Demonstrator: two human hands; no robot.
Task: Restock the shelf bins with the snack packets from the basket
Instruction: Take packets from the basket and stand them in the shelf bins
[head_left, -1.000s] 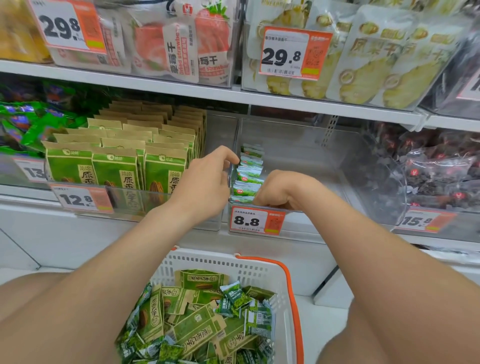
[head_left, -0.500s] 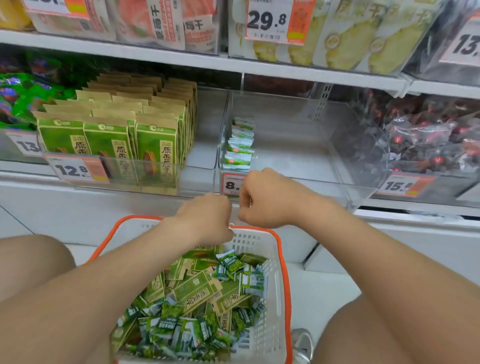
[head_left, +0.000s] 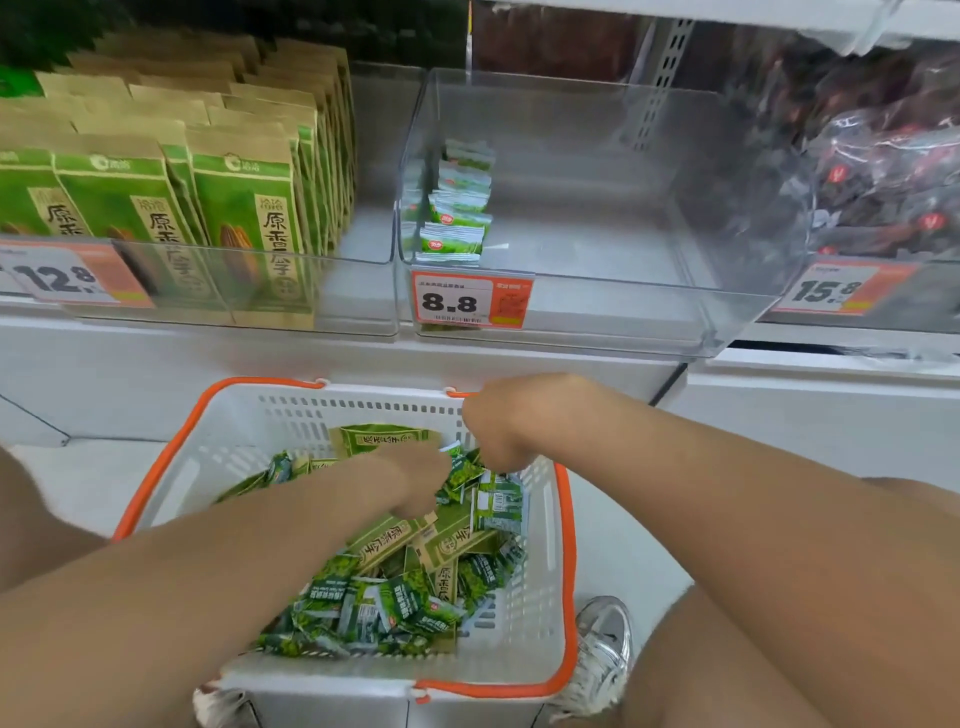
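Basket holds green snack packets; left hand and right hand dig in at twelve o'clock, grips hidden, cannot tell.

Your basket is white with slotted walls and an orange rim. It holds small packets in mottled dark green and white, among longer pouches in tan and green with dark lettering. The clear bin shows you a row of packets in pale green and white, each with a red-orange spot, and a white-and-orange price tag with black digits. Left of it are kraft-brown bags with green panels, and right of it dark packs with red marks.
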